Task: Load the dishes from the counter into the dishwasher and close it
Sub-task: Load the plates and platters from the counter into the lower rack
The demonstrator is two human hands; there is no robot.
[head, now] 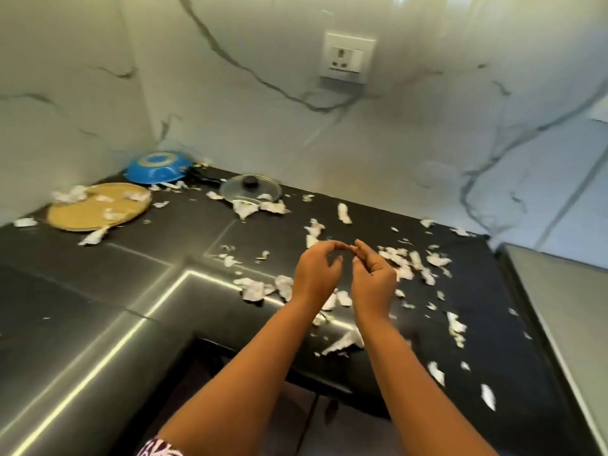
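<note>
Nearest us, our left hand (316,274) and right hand (373,279) hover close together above the bench (82,278), nearer than the glass lid (250,189) and to its right. Both grips are loosely curled with fingertips meeting. We cannot tell whether a small scrap is pinched there, and neither holds a dish. Torn paper scraps (436,260) litter the bench around the hands. The lid lies flat, knob up, ahead and to the left of the hands, so we judge the left hand has the shorter reach. Left of the lid lies the yellow plate (98,209). Beyond the lid, to its left, the blue bowl (158,169) sits upside down in the corner. No dishwasher shows.
</note>
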